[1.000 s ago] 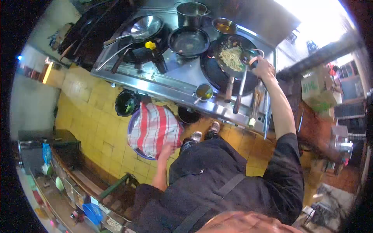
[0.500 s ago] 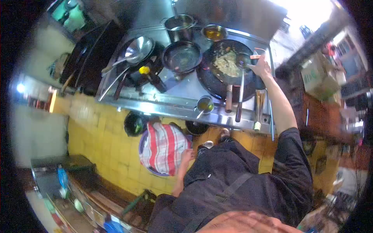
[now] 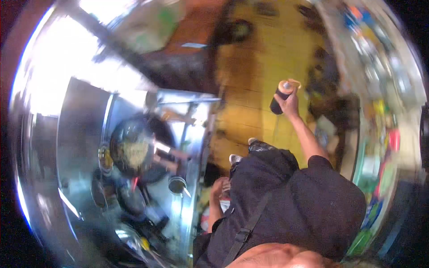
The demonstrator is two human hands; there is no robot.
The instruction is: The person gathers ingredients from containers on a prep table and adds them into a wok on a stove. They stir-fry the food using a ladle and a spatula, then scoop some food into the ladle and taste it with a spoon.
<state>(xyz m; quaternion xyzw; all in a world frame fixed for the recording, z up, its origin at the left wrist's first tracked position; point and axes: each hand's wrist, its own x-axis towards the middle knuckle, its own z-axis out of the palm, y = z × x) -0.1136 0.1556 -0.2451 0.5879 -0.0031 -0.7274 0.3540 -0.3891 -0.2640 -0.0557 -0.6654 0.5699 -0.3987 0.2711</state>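
My right hand (image 3: pixel 290 105) is wrapped round a dark cylindrical container (image 3: pixel 278 104) with a pale orange top, held out over the yellow floor. My left hand (image 3: pixel 219 188) hangs low between the stove edge and my dark clothing; motion smears its fingers. Beyond it on the left, a black wok (image 3: pixel 119 154) sits on the stove (image 3: pixel 190 154) with pale food (image 3: pixel 134 153) inside. Near the stove's edge stands a small metal cup (image 3: pixel 177 186) with a utensil leaning in it.
A bowl of amber liquid (image 3: pixel 106 158) is beside the wok. More pans (image 3: pixel 130 198) lie further along the stove. Blurred shelves (image 3: pixel 380 134) with many coloured items line the right side. The yellow tiled floor (image 3: pixel 243 94) runs ahead.
The view has swung round, so the stove is now at the left. My right hand has left the wok area and is over the floor with the dark container in its grip.
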